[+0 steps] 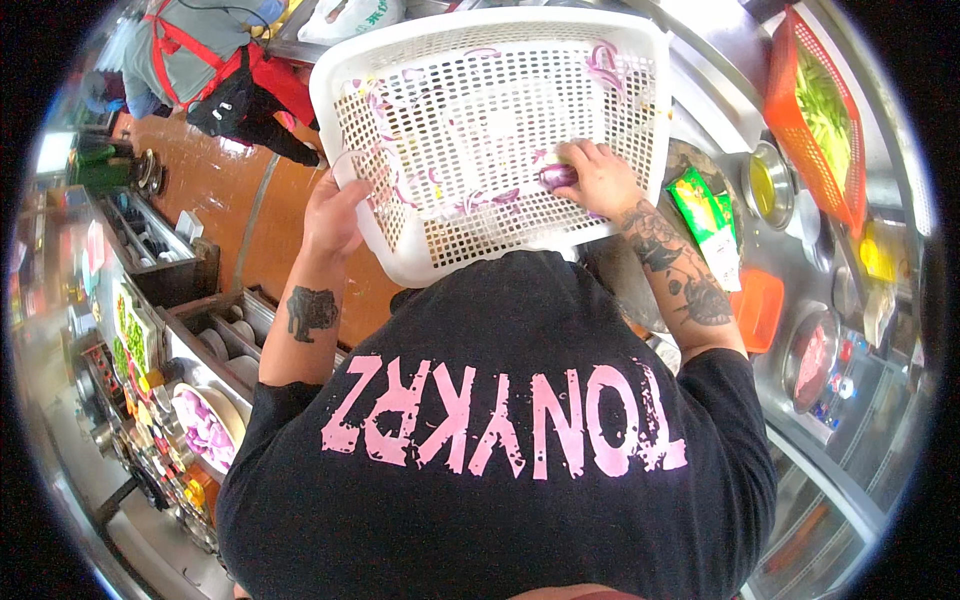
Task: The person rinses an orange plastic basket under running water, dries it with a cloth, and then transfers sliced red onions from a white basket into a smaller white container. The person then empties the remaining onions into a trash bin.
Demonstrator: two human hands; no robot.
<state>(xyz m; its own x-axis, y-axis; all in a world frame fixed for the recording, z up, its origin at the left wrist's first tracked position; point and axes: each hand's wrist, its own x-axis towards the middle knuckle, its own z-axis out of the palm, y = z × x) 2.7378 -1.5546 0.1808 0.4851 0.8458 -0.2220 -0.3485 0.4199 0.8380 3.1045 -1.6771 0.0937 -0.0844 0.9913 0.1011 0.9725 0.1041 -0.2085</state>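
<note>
A white perforated plastic basket (487, 255) is tilted in front of my chest, with scraps of red onion (604, 69) clinging to its floor and sides. My left hand (335, 206) grips the basket's rim at the left, the thumb over the edge. Inside the basket, at the right, my right hand (600, 178) has its fingers around a piece of red onion (559, 176). More purple slivers lie along the near wall of the basket.
At the right, a steel counter carries a green packet (697, 206), an orange tub (757, 311), steel bowls (789, 196) and an orange basket of cut green vegetables (780, 112). Another person (199, 52) stands upper left. Trays of dishes (232, 337) and a bowl of purple pieces (234, 420) are at left.
</note>
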